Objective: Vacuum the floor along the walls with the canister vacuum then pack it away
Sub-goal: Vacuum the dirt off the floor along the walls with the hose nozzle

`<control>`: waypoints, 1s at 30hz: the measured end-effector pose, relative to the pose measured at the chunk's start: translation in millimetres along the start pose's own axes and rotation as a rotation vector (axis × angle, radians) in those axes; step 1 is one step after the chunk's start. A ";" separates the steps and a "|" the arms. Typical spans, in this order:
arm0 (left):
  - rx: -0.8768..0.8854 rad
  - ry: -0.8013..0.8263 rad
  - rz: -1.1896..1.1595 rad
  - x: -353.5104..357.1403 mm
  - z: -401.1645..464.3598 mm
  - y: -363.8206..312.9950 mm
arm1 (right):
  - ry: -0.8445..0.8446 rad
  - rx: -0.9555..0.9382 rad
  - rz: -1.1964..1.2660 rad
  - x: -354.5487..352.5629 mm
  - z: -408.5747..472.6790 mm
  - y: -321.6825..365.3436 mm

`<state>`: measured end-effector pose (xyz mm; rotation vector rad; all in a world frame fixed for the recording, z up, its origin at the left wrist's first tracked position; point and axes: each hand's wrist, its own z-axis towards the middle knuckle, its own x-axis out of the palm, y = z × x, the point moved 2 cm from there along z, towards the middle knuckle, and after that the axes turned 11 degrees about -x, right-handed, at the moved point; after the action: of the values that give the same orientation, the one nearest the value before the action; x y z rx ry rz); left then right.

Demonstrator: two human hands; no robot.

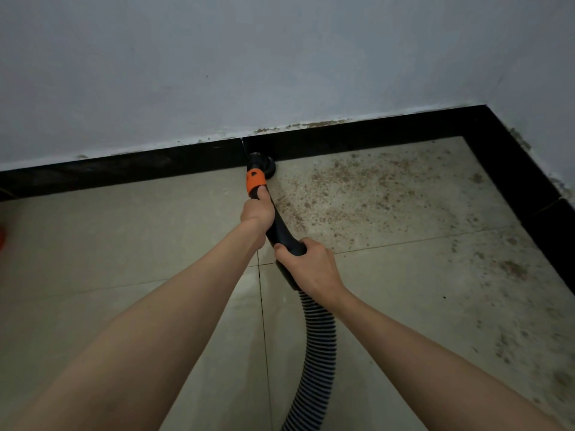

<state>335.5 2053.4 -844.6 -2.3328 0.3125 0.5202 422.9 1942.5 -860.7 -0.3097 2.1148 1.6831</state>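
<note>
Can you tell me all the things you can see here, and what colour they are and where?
round brush nozzle: one, black, on the floor against the skirting
orange collar: one, orange, on the tube just behind the nozzle
vacuum handle tube: one, black, curved, between nozzle and hose
ribbed hose: one, black and grey, runs down to the bottom edge
brown debris: many specks, brown, spread over the floor right of the nozzle
floor tiles: several, beige
skirting: black, along both walls
wall: pale grey-white, above the skirting
orange thing: one, at the left edge, too cut off to name
left hand: grips the tube near the collar
right hand: grips the tube lower down
</note>
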 end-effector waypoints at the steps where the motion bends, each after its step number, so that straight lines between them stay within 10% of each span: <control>1: 0.001 0.008 -0.001 1.3 -0.4 0.2 | -0.006 0.003 0.002 -0.7 -0.5 -0.9; 30: -0.031 0.330 -0.236 -33.7 -35.3 38.2 | 0.050 0.035 0.116 13.6 -54.8 17.3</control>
<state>301.4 2004.1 -828.8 -2.4417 0.1778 0.0241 393.4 1894.9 -841.8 -0.2247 2.2356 1.7167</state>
